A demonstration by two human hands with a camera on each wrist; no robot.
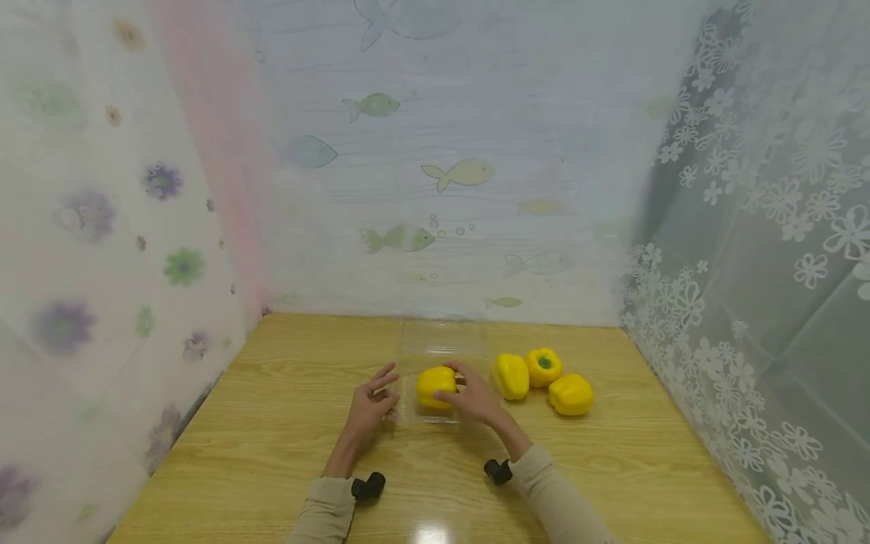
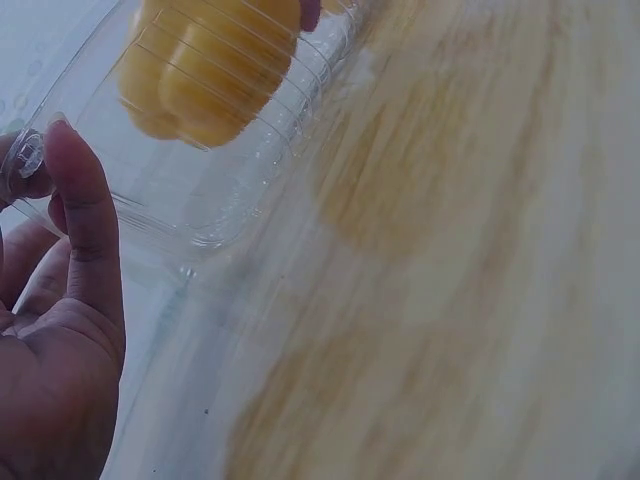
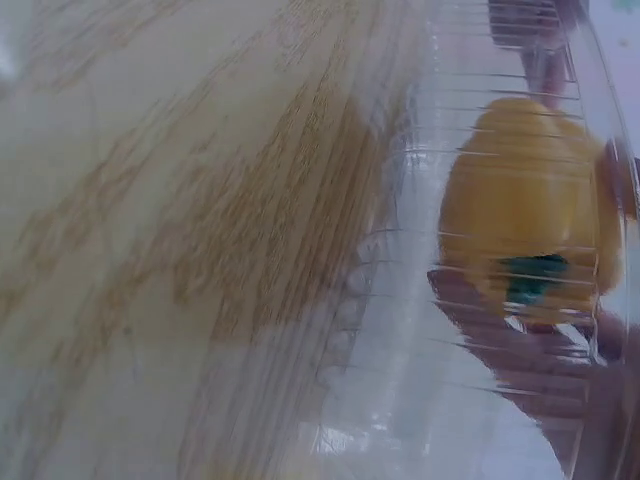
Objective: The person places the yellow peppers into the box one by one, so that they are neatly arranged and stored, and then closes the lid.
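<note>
A clear plastic clamshell box [image 1: 411, 400] lies on the table, its lid [image 1: 445, 336] folded back toward the wall. Inside the base, a yellow bell pepper [image 1: 430, 387] lies on its side, its green stem [image 3: 532, 277] visible through the ribbed wall in the right wrist view. My right hand [image 1: 474, 397] holds this pepper, thumb on the near side and fingers at the far side. With thumb and index finger, my left hand [image 1: 367, 408] pinches the box's left edge; the left wrist view shows the thumb [image 2: 82, 190] at the rim.
Just right of the box, three more yellow bell peppers sit close together: one nearest the box [image 1: 511, 376], one with its stem facing up [image 1: 544, 367], one at the right [image 1: 571, 394]. Printed curtains [image 1: 448, 249] enclose the wooden table [image 1: 272, 453] at the back and sides.
</note>
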